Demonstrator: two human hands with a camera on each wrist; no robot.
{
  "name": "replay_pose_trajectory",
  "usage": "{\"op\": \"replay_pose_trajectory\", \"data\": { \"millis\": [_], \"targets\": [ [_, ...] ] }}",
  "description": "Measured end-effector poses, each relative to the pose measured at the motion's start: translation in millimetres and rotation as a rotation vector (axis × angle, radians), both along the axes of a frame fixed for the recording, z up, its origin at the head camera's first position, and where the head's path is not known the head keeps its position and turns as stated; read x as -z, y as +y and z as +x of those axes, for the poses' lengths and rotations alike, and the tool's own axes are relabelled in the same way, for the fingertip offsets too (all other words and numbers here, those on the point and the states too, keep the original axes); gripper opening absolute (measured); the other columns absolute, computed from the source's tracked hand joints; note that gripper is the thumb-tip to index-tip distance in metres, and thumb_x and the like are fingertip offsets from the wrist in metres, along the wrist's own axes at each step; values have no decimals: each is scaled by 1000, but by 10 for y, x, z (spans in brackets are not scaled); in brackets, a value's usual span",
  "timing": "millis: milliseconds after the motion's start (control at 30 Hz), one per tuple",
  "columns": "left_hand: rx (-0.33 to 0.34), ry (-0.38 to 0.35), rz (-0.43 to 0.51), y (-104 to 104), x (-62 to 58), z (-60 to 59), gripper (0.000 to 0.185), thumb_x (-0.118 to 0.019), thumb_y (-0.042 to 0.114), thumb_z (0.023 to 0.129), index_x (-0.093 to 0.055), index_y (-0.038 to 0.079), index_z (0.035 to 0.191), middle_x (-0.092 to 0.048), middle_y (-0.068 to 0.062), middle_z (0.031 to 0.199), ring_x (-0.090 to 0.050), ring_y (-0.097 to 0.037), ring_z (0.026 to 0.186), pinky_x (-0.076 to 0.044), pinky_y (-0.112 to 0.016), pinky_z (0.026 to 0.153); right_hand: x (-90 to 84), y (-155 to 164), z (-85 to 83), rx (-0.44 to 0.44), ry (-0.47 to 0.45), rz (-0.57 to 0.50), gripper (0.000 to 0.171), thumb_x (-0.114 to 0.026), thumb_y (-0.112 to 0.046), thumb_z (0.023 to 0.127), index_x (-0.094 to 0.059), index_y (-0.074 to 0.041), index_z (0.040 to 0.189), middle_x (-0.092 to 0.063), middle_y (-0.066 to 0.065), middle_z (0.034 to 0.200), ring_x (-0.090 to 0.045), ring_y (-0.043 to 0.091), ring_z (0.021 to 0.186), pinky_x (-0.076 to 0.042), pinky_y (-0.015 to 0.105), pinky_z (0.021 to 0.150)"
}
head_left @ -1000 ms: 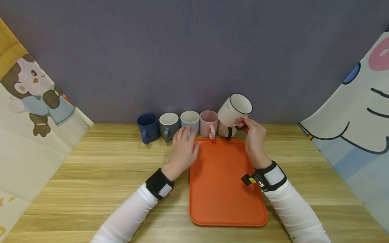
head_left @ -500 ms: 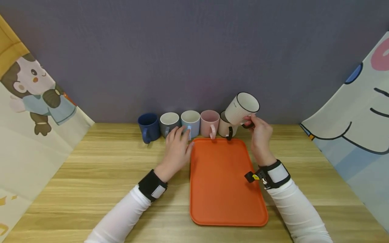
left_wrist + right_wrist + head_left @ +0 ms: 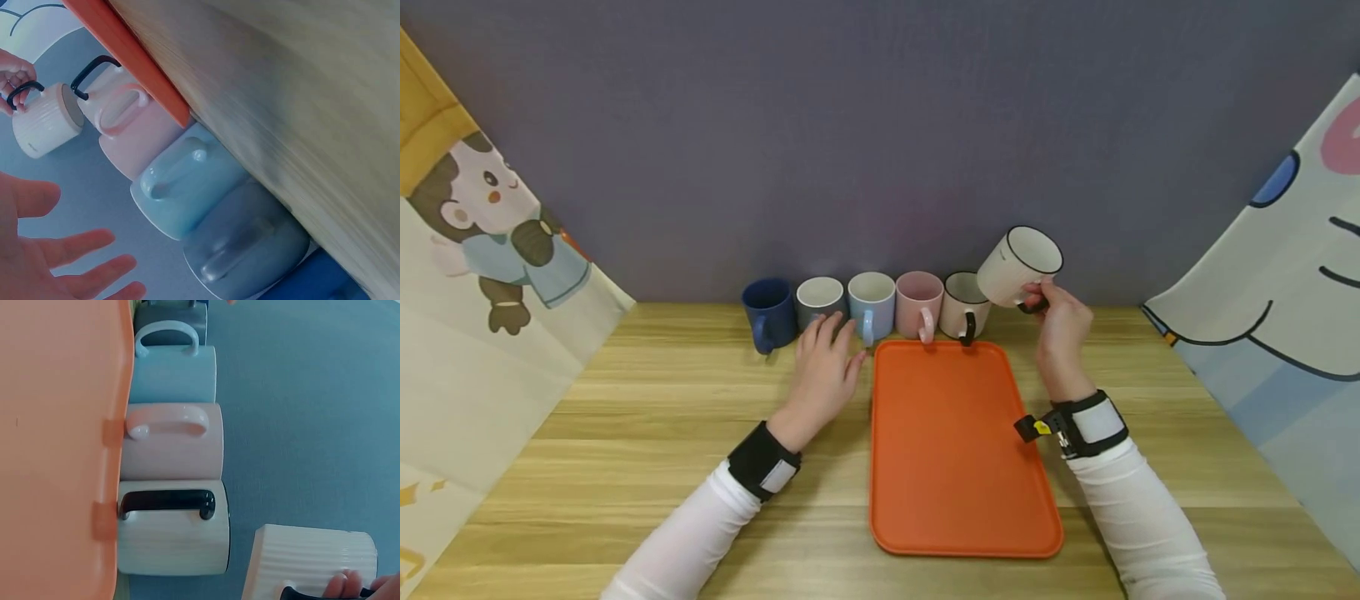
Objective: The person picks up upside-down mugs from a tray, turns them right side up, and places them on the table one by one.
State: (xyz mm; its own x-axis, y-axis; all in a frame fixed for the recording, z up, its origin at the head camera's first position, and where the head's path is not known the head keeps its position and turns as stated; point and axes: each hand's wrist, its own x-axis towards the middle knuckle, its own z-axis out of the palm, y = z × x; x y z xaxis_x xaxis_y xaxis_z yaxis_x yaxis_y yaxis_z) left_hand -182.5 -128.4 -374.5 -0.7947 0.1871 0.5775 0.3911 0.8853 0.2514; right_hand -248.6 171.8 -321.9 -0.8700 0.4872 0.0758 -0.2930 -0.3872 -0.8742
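Note:
My right hand (image 3: 1060, 321) grips the black handle of a cream ribbed mug (image 3: 1019, 267) with a black rim, held tilted in the air past the right end of a row of mugs. The same cream mug (image 3: 309, 562) shows in the right wrist view, my fingertips (image 3: 340, 584) on its handle. The row along the wall holds a navy mug (image 3: 767, 314), a grey mug (image 3: 817, 301), a light blue mug (image 3: 871, 305), a pink mug (image 3: 917, 304) and a second cream mug (image 3: 964, 314). My left hand (image 3: 825, 367) lies open, palm down, in front of the grey mug.
An orange tray (image 3: 958, 446) lies on the wooden table (image 3: 647, 400) between my arms, its far edge against the pink and cream mugs. A purple-grey wall stands close behind the mugs. Cartoon-printed cloth panels (image 3: 482, 275) close in both sides.
My right hand has carried the cream mug to the right, uncovering the second cream mug in the row. My left hand has slid left off the tray's corner onto the wood.

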Motion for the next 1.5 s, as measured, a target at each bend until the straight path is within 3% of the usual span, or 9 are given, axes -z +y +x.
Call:
{"op": "replay_pose_trajectory", "data": {
  "millis": [267,567,767,1033,1500],
  "targets": [
    [-14,33,1,-113,5,29,42,-63,20,90,-57,-2,125,-48,-24,135,-39,-43,127,-31,-56,104,4,90,-55,28,-9,-60,27,-62,-9,91,-69,3,68,-65,5,59,-55,15,51,-44,25,58],
    [-53,-27,-11,-278,4,79,42,-58,23,94,-54,-1,128,-45,-23,137,-33,-42,130,-27,-57,106,48,139,-106,66,-35,-54,29,-63,-8,90,-70,2,63,-61,4,51,-54,14,49,-42,24,57],
    [-67,-8,-5,-376,-6,101,42,-59,23,93,-55,-2,127,-46,-24,135,-35,-43,129,-28,-59,105,123,175,-159,83,-42,-64,31,-62,-6,90,-69,2,61,-60,4,50,-54,14,48,-44,24,59],
    [-88,-17,0,-505,-1,122,43,-60,24,92,-55,-2,126,-45,-25,137,-33,-44,129,-26,-59,105,211,214,-203,98,-109,2,31,-62,-8,90,-70,-5,60,-61,0,49,-55,12,48,-45,23,62],
    [-123,-5,1,-707,2,162,45,-63,21,90,-54,-4,127,-44,-26,137,-33,-45,129,-29,-61,101,321,231,-263,44,-213,45,20,-65,-4,87,-69,0,68,-66,2,58,-58,14,50,-51,27,66]
  ]
}}
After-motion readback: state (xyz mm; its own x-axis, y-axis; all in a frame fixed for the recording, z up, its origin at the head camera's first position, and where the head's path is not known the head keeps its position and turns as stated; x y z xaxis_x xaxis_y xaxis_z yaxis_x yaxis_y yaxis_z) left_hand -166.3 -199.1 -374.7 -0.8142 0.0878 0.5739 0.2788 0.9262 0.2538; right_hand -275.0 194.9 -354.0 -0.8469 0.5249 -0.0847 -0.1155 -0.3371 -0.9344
